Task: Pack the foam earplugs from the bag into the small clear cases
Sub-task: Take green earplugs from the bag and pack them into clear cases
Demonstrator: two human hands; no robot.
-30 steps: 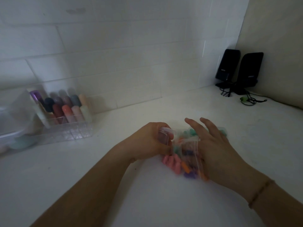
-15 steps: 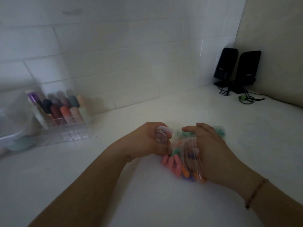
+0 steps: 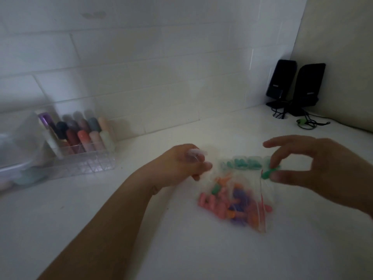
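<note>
A clear zip bag [image 3: 245, 201] of pink, orange, purple and green foam earplugs lies on the white counter at centre. Behind it stands a row of small clear cases [image 3: 241, 164] with teal earplugs inside. My left hand [image 3: 181, 165] is curled round a small clear case [image 3: 196, 153] just left of the bag. My right hand [image 3: 314, 168] hovers above the bag's right edge and pinches a green earplug [image 3: 269, 173] between thumb and finger.
A clear organiser [image 3: 80, 142] holding several coloured tubes stands at the back left beside a plastic box [image 3: 12, 156]. Two black speakers [image 3: 295, 85] with cables sit in the far right corner. Tiled wall runs along the back.
My right hand has come off the bag, lifted to the right, and now holds a green earplug. The left hand keeps hold of its small case.
</note>
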